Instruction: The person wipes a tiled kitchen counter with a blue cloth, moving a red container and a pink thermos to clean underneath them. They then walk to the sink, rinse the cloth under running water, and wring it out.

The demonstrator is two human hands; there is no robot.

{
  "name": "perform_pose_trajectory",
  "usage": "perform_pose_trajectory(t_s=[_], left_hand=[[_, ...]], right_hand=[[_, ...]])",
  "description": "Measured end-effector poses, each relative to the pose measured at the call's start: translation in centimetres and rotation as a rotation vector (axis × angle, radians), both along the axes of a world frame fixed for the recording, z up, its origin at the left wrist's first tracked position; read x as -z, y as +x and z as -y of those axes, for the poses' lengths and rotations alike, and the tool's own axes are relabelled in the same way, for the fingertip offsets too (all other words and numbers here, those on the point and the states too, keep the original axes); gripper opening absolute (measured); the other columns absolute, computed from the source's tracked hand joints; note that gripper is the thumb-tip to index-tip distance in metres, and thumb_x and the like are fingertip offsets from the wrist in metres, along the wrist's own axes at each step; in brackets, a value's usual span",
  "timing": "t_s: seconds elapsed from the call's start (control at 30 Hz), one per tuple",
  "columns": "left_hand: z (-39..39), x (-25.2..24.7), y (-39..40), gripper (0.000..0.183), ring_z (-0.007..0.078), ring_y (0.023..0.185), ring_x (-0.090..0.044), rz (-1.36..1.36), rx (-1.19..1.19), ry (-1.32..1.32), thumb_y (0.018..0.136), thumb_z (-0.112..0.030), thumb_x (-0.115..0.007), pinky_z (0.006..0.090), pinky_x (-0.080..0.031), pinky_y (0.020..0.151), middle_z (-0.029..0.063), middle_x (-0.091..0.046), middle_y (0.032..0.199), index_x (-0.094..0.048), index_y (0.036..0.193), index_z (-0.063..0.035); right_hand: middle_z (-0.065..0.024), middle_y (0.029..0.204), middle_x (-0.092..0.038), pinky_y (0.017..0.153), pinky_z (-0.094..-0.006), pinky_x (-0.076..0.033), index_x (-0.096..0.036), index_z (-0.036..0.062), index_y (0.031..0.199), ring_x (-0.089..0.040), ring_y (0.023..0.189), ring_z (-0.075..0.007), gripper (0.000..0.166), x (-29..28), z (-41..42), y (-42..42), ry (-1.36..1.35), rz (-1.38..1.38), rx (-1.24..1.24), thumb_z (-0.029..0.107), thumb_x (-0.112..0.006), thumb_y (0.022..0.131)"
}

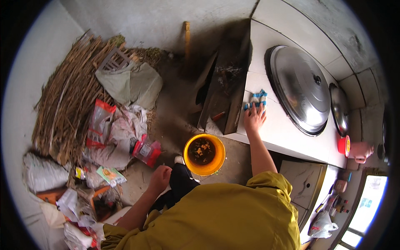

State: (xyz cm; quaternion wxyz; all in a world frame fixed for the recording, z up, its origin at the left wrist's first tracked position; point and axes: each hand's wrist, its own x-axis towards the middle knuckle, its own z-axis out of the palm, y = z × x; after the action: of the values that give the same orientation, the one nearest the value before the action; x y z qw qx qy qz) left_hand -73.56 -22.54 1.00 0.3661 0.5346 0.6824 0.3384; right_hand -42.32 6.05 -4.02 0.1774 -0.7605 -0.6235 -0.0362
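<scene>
My right hand [254,118] lies palm down on a blue-and-white striped cloth [259,97], fingers pressing it onto the white tiled stove top [275,125]. Just beyond the cloth, a large domed metal wok lid [297,87] with a black knob covers a wok set into the stove. My left hand [161,178] hangs at my side with its fingers curled in; nothing shows in it. Between the two arms, a yellow bucket [220,159] stands on the floor by the stove's corner. Dark water with yellowish scraps is in it.
A sooty stove mouth [229,78] opens left of the tiles. Bundled sticks [65,103], a greenish sack [134,82] and plastic bags [147,150] pile up at left. A smaller lid [339,109], a red tub [343,146] and a pink pot [359,151] stand at right.
</scene>
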Motion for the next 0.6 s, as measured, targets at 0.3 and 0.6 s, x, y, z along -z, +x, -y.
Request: perform_pose_trajectory(t_s=[0.3, 0.6], left_hand=[[-10.1, -1.5, -1.4, 0.010, 0.0288, 0.073, -0.055, -0.012, 0.223, -0.074, 0.080, -0.012, -0.049, 0.0332, -0.044, 0.063, 0.0136, -0.054, 0.079, -0.052, 0.082, -0.0028], [-22.2, -2.5, -0.3, 0.042, 0.0289, 0.113, -0.038, -0.168, 0.714, 0.179, 0.080, -0.018, -0.052, 0.0346, -0.032, 0.094, 0.0151, -0.036, 0.126, -0.039, 0.117, -0.0005]], right_hand=[[-0.0103, 0.123, -0.039, 0.101, -0.0415, -0.018, -0.045, 0.0113, 0.118, -0.030, 0.117, -0.0311, 0.044, -1.5, 6.9, -1.1, -0.129, -0.052, -0.023, 0.027, -0.048, 0.077], [-0.0104, 0.130, -0.031, 0.100, -0.0486, -0.015, -0.036, 0.0143, 0.126, -0.022, 0.122, -0.0380, 0.049, -1.7, 2.1, -2.2, -0.232, -0.078, 0.106, 0.028, -0.043, 0.079]])
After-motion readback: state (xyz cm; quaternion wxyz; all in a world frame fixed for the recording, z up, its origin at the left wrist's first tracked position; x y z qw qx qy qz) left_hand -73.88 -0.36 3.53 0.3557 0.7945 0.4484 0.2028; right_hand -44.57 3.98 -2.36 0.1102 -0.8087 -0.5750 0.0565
